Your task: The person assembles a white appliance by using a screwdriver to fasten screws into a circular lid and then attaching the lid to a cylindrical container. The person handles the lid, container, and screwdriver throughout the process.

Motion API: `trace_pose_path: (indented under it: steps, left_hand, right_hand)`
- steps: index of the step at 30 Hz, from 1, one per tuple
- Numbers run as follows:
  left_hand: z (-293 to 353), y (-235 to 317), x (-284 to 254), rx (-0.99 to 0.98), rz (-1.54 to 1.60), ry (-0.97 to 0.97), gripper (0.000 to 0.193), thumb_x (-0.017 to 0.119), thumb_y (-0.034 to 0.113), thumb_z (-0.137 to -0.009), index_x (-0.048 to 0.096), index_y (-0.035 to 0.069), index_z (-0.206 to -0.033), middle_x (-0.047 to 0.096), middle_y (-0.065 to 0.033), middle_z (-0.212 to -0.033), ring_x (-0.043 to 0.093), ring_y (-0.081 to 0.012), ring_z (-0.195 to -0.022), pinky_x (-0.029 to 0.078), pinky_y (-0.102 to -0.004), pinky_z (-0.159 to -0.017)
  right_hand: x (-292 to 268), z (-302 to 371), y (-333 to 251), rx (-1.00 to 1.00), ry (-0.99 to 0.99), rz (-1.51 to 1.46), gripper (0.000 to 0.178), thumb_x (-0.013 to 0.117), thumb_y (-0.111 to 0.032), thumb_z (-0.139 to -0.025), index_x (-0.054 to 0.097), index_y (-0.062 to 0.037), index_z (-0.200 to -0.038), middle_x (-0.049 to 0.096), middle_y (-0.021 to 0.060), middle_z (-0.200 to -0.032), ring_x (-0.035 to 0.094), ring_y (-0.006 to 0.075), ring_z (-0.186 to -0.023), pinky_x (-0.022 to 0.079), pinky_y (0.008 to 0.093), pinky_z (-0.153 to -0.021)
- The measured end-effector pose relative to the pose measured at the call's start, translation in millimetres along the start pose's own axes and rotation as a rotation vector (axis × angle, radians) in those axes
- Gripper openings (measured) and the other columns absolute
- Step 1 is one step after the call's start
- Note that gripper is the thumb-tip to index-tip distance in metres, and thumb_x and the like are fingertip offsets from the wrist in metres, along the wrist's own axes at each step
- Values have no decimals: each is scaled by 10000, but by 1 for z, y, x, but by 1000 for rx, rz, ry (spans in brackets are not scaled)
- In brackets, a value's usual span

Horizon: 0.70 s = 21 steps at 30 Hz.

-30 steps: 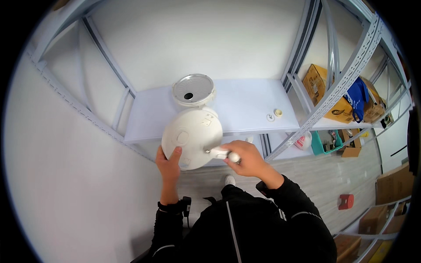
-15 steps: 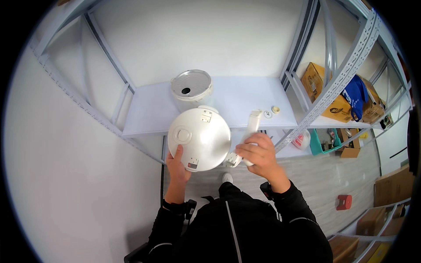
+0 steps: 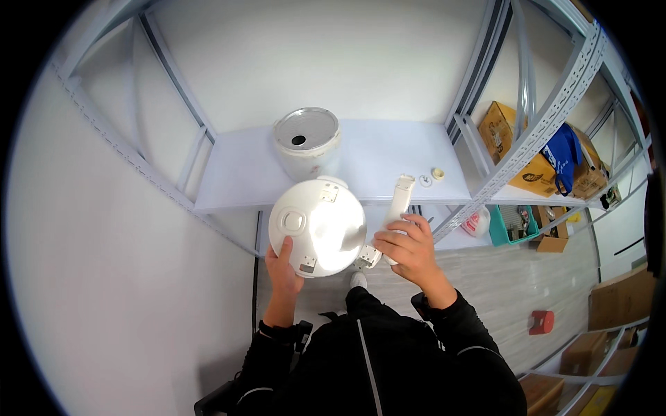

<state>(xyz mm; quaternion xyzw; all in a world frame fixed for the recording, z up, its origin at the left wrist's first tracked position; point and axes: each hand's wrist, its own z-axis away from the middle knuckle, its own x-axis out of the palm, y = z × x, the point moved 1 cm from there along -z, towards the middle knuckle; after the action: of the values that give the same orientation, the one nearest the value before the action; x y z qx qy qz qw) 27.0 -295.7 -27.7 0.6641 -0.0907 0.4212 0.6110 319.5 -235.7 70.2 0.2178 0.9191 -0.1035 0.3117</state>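
My left hand grips the near left edge of a round white appliance lid, its thumb lying on top near a round button-like boss. The lid is in front of the shelf's edge, with small mounting plates at its far and near sides. In my right hand is a curved white handle, its far end pointing up past the fingers and its near end beside the lid. The handle and lid look apart. Behind the lid, a white cylindrical appliance body with a metal top and a dark hole stands on the shelf.
A small white disc and a cream cap lie on the white shelf. To the right are metal uprights, a yellow carton, a blue bag and a teal basket. A red stool stands on the floor.
The lid has shifted slightly nearer and to the right, and light now glares across it. My right hand stays on the handle, nearly in the same place.
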Motion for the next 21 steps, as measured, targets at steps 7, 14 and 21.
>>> trace_pose_path:
  steps: [7, 14, 21]
  left_hand:
    - [3, -5, -6, 212, -357, 49, 367, 750, 116, -1050, 620, -39, -1357, 738, -126, -1271, 728, -200, -1104, 607, -370, -949]
    - [5, 6, 28, 144, -387, 131, 300, 836, 180, -994, 669, -26, -1135, 759, -102, -1091, 688, -145, -963, 569, -323, -853]
    - [12, 9, 28, 407, -717, -47, 284, 853, 178, -973, 661, -16, -1049, 756, -83, -991, 659, -121, -888, 552, -310, -791]
  right_hand:
    - [2, -12, -8, -2, 9, -162, 390, 790, -25, -710, 805, -162, -1075, 789, -20, -1114, 713, 243, -1090, 530, 532, -1114]
    - [6, -20, -10, 142, -58, -566, 540, 805, 27, -647, 791, -149, -1157, 767, 15, -1081, 722, 279, -1046, 512, 564, -1182]
    - [10, -36, -24, -163, -260, -394, 603, 813, 31, -563, 796, -161, -1134, 731, -16, -1034, 680, 219, -1041, 474, 534, -1226]
